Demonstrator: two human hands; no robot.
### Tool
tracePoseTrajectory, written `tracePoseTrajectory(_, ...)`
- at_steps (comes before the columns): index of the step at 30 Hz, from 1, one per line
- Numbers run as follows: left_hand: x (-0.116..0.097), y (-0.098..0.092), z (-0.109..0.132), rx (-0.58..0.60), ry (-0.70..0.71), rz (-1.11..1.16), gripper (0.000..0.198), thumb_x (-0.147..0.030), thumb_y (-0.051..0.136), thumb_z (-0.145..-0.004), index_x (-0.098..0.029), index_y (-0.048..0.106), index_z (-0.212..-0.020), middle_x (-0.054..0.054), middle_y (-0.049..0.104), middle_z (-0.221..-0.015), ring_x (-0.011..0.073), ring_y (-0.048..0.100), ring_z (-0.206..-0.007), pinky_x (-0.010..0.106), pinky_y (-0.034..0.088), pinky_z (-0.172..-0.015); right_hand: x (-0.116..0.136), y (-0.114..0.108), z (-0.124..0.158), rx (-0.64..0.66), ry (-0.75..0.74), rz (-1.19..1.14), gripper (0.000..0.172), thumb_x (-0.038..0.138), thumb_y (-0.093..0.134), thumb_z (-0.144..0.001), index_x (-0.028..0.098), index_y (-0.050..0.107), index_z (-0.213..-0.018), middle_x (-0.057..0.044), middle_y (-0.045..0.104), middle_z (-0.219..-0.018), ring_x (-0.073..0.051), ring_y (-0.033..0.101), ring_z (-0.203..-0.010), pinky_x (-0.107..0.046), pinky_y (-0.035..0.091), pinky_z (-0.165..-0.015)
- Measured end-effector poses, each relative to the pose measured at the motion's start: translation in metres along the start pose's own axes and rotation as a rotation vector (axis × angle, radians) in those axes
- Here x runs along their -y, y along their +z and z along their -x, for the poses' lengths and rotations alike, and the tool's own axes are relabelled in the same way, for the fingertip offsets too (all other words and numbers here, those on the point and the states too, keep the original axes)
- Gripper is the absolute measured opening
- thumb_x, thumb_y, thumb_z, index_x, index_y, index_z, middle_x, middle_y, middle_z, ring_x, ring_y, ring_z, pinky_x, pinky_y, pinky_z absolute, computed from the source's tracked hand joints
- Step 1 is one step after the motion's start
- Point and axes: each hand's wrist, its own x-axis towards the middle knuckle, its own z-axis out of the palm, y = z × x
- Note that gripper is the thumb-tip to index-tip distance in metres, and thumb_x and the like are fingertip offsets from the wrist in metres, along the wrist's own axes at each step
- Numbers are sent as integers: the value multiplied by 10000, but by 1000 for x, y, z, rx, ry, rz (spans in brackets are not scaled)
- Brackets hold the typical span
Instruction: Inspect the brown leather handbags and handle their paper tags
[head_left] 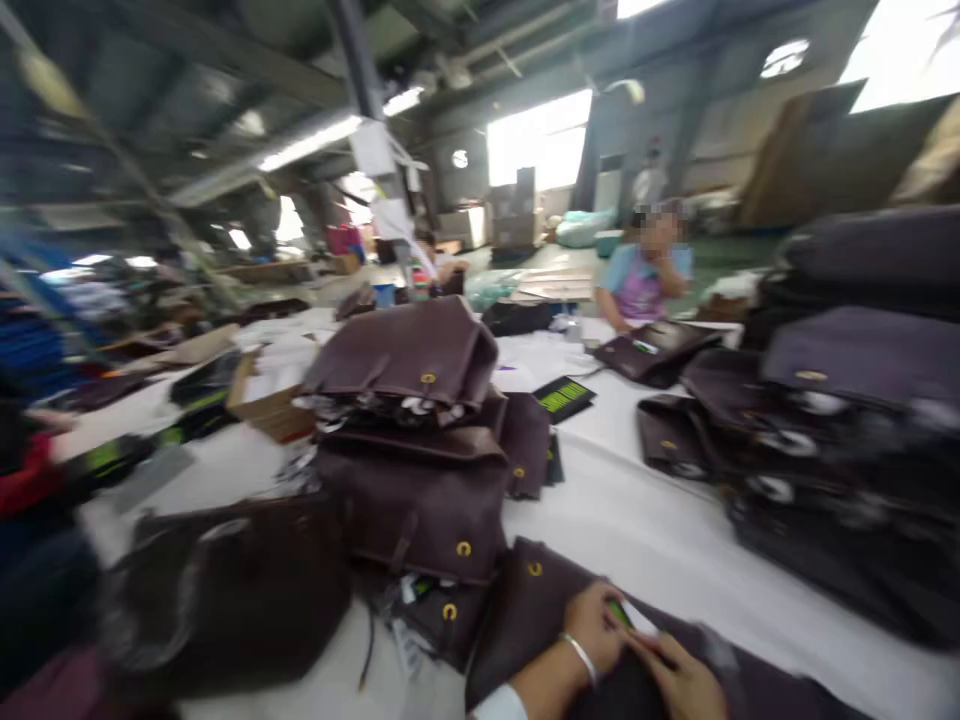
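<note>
On the table in front of me lies a dark brown leather bag (536, 610) with a brass-coloured ring fitting. Over it, my left hand (594, 630), with a pale bracelet at the wrist, has its fingers closed on a small green and white tag (639, 618). Close against it, my right hand (684, 678) pinches the lower edge of the same tag. Both hands meet just above the bag, and blur hides the exact fingertips. Whether the tag is fastened to the bag, I cannot tell.
Stacked brown bags (420, 480) rise to the left, beside a darker bag (240, 590). More bags (840, 440) are piled at right. A black card with green lettering (565, 398) lies on the white table covering (600, 480). Across the table sits a person (649, 275).
</note>
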Motion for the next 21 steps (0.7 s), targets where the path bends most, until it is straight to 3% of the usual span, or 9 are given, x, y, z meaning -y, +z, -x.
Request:
tracePoseTrajectory(2, -2, -1, -2, 62, 38, 10, 486, -108, 613, -583, -176, 644, -1063, -4, 634, -660, 170, 597, -644, 326, 518, -706, -5, -1, 8, -50, 61, -33, 320, 562, 559, -737, 309, 751, -701, -60, 709, -762, -305, 673, -813, -392, 558, -697)
tracePoseTrajectory(4, -4, -6, -8, 154, 69, 41, 486, -158, 594, -649, -160, 595, -1135, 11, 663, -715, 165, 620, -693, 320, 520, -757, -8, 1, 9, -67, 41, -168, 348, 499, 558, -758, 229, 774, -794, -94, 724, -828, -303, 670, -826, -394, 542, -795)
tracePoseTrajectory(7, -9, -17, -13, 259, 89, 91, 431, -249, 559, -739, -122, 566, -1151, 78, 700, -867, 171, 657, -735, 298, 536, -711, -6, 1, 9, -160, 140, -277, 395, 445, 521, -807, 172, 744, -986, -97, 726, -839, -273, 672, -738, -365, 557, -703)
tracePoseTrajectory(9, -10, -28, -13, 222, 76, 108, 417, -307, 527, -783, -126, 561, -1157, 120, 690, -1015, 173, 672, -726, 273, 537, -606, -2, -1, 11, -243, 162, -220, 394, 375, 482, -841, 152, 703, -1079, -106, 723, -900, -267, 672, -770, -365, 554, -721)
tracePoseTrajectory(12, -4, -45, -11, 79, 50, 78, 381, -340, 510, -808, -142, 587, -1124, 129, 680, -1082, 185, 688, -734, 262, 536, -548, 4, -4, 12, -294, 63, 17, 350, 234, 453, -850, 138, 684, -1094, -127, 680, -1083, -270, 618, -1011, -373, 479, -933)
tracePoseTrajectory(16, 17, -56, -5, 35, 68, 27, 363, -304, 519, -794, -145, 604, -1110, 123, 691, -1081, 214, 693, -873, 313, 573, -713, 10, -2, 4, -168, 43, 322, 424, 139, 527, -800, 142, 617, -1215, -121, 596, -1258, -290, 487, -1197, -387, 375, -1043)
tracePoseTrajectory(21, 33, -56, 2, 46, 121, 37, 393, -304, 530, -779, -146, 604, -1131, 128, 687, -1117, 219, 683, -950, 364, 544, -878, 19, 3, 1, -64, 63, 471, 488, 163, 574, -801, 198, 554, -1287, -98, 617, -1167, -280, 501, -1114, -360, 417, -948)
